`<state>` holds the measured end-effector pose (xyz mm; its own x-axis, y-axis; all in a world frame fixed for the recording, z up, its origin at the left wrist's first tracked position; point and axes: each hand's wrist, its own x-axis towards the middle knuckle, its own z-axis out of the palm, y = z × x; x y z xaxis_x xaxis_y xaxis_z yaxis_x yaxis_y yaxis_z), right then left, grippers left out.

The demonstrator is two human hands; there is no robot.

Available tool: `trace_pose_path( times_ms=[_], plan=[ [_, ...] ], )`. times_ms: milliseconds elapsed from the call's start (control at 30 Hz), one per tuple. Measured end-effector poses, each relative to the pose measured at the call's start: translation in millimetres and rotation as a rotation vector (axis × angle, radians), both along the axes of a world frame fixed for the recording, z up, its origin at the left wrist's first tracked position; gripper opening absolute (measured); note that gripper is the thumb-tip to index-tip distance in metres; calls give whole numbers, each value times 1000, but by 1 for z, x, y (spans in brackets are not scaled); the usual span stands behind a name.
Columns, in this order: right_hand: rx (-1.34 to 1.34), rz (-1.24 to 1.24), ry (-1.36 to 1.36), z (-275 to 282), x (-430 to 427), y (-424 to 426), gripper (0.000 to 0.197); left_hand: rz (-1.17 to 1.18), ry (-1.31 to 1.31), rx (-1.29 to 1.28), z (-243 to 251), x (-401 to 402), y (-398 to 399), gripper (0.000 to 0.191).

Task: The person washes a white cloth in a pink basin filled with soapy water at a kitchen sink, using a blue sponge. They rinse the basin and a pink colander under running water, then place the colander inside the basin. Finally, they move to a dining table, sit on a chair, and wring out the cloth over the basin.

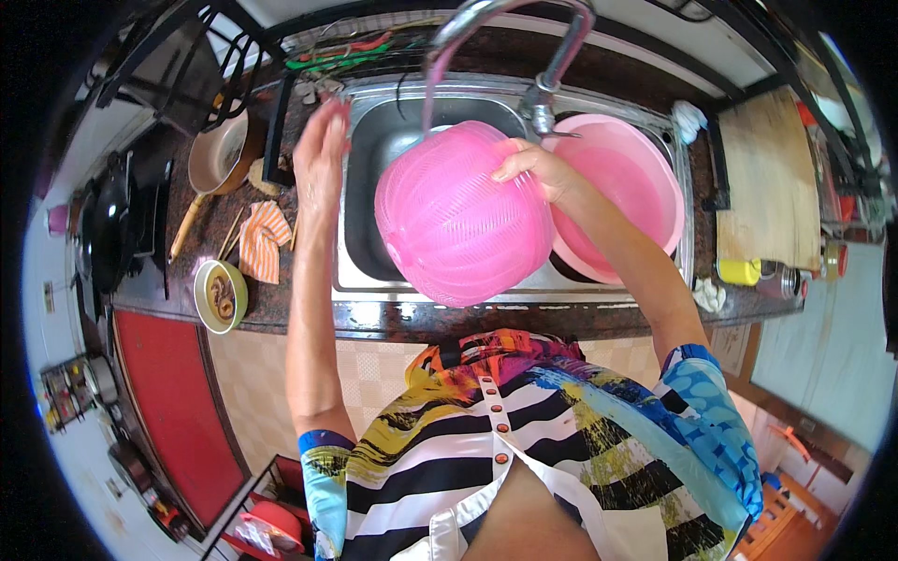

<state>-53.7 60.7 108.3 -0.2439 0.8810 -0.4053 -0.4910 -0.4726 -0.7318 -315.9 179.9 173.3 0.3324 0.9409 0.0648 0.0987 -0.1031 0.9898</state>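
Observation:
My right hand grips the rim of a pink slotted plastic basket, thumb on its outer wall. The basket is tilted over the left basin of a steel double sink, its outside facing me. Behind it, water runs from the chrome faucet. My left hand is raised at the left of that basin, apart from the basket, wet and holding nothing visible. In the right basin sits a pink plastic tub, partly behind my right forearm. What the basket holds, if anything, is hidden.
A saucepan, a striped cloth and a green bowl with food lie on the left counter. A black metal rack stands over the sink. At right are a wooden cutting board and a yellow container.

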Motion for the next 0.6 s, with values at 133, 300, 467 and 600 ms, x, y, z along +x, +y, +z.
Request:
trace_pose_path(
  times_ms=[133, 300, 467, 600],
  plan=[
    [57, -106, -226, 86, 8, -57, 37, -226, -236, 56, 58, 71, -6, 53],
    [170, -74, -663, 154, 49, -116, 47, -164, -27, 207, 65, 103, -25, 40],
    [132, 247, -1154, 137, 96, -151, 32, -294, -39, -31, 78, 128, -110, 24],
    [434, 351, -1537, 50, 117, -171, 15, -500, -106, -177, 78, 187, -152, 26]
  ],
)
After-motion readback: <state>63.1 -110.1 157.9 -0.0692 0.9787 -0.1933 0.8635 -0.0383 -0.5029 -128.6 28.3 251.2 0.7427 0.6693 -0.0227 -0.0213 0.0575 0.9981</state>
